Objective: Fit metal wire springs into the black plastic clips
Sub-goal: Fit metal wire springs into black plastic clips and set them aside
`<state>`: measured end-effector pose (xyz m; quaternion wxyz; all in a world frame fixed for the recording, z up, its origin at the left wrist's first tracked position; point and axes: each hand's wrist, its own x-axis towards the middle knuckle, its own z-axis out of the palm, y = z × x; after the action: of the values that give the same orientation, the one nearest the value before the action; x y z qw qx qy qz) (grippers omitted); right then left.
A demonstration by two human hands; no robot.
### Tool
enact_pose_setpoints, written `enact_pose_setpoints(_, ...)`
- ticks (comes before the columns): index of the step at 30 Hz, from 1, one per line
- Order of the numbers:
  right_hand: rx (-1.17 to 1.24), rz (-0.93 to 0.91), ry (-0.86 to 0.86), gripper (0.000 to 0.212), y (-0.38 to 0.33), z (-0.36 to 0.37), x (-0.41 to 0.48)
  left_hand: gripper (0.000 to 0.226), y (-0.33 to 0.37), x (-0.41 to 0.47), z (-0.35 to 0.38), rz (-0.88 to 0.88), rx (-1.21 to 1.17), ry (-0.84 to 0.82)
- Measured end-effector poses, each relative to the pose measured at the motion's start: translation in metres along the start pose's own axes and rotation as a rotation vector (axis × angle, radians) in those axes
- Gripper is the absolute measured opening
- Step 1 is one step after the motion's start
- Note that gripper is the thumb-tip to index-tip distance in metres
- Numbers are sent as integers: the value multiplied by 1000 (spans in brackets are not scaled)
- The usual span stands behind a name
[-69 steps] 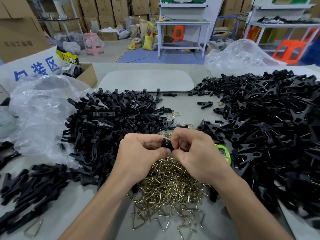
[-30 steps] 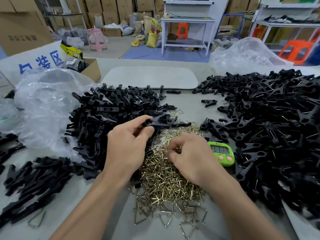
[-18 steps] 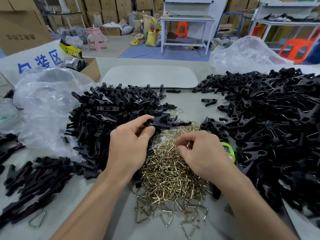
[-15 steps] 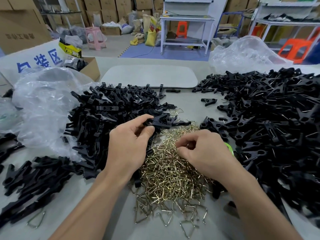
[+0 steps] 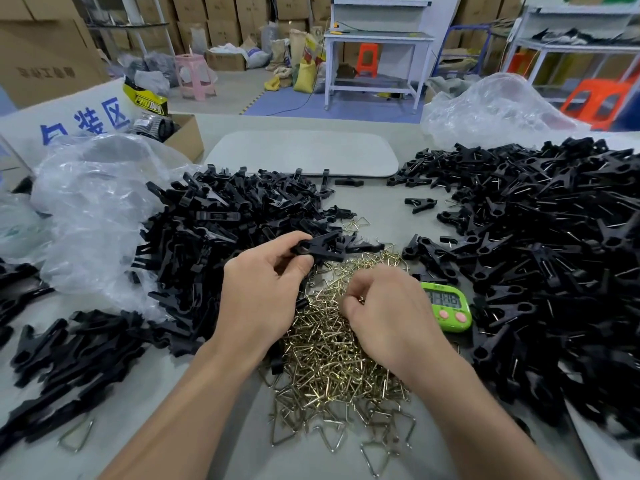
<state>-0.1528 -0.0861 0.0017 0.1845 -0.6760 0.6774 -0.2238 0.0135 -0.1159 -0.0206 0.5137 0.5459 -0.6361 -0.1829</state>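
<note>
**Clip in the left hand, right hand down in the springs**

Head view: The left hand [image 5: 263, 296] sits just left of the middle of the frame. Its thumb and forefinger are clamped on one black clip [image 5: 318, 249], which points towards 2 o'clock and hangs just above the far edge of the spring pile [image 5: 332, 362].

The right hand [image 5: 391, 317] is beside it at 3 o'clock, knuckles up and fingers curled down onto the pile. Its thumb and forefinger are pressed together on a bit of wire that looks like one spring [image 5: 361, 299]. The grip is small and partly hidden.

The spring pile is brass-coloured and spreads from under both hands towards 6 o'clock on the grey table [image 5: 374, 209].

- A green timer [image 5: 448, 306] lies just beside the right hand at 3 o'clock, touching the edge of the right heap [image 5: 536, 254]. This is the larger heap of clips, and many of them show wire.
- The left heap [image 5: 235, 230] fills 10 to 11 o'clock and leans against a clear bag [image 5: 97, 209].
- More black parts [image 5: 69, 358] lie at 8 o'clock, with a loose wire [image 5: 76, 438] near them at 7.
- A white board [image 5: 301, 152] lies flat at 12 o'clock.
- A carton [image 5: 183, 136] is at 11 o'clock.
- A second bag [image 5: 495, 109] is at 1 o'clock.
</note>
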Motion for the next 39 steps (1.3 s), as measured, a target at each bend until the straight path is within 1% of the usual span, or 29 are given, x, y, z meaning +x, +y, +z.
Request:
enact_pose_setpoints(2,10,-5,5,27,1,-2,1,50,1,0,-1,12,11,1)
enact_pose_setpoints(4,0,-42,57,24,3,-3,1,49,1,1,-1,9,18,3)
enact_pose_setpoints(5,-12,-65,89,28,2,-1,1,49,1,1,-2,6,20,7)
enact_pose_setpoints(7,-103,-71,121,51,-5,3,-3,51,2,2,-2,2,22,11)
enact_pose_setpoints(8,-186,-61,120,57,-8,5,-4,51,2,2,-2,0,20,10)
enact_pose_setpoints(9,-268,-53,104,58,-12,7,-5,51,2,2,-1,-2,15,7)
enact_pose_setpoints(12,-376,-42,33,53,-17,5,-4,46,1,0,0,-7,0,-4)
enact_pose_setpoints(14,-387,-64,10,45,-19,4,-2,41,1,-1,1,-8,-6,-9)
enact_pose_setpoints(16,-370,-81,20,35,-21,5,-1,42,1,-1,1,-13,-14,-12)
enact_pose_setpoints(19,-221,-68,79,18,-17,9,-2,53,3,1,0,-22,-14,-6)
enact_pose_setpoints(21,-46,-20,109,20,-9,10,-3,55,4,2,-1,-12,-1,4)
enact_pose_setpoints(23,222,51,141,23,-5,6,-2,54,4,3,-2,-8,5,11)
enact_pose_setpoints(24,336,78,173,22,-2,2,0,53,4,3,-2,-10,5,13)
enact_pose_setpoints(26,490,111,234,18,3,-6,4,50,3,2,-2,-18,3,15)
enact_pose_setpoints(28,702,139,225,14,9,-15,9,45,2,1,-2,-26,-12,13)
enact_pose_setpoints(30,914,152,142,10,14,-20,10,44,1,1,-1,-37,-33,4)
enact_pose_setpoints(31,940,155,98,12,16,-20,10,46,1,0,-1,-41,-43,-4)
enact_pose_setpoints(33,869,173,46,19,20,-18,12,50,1,0,0,-51,-65,-28)
enact_pose_setpoints(36,783,198,34,19,23,-17,15,55,3,-1,-1,-56,-88,-44)
enact_pose_setpoints(39,765,182,-64,19,26,-18,16,57,5,-1,-2,-52,-86,-49)
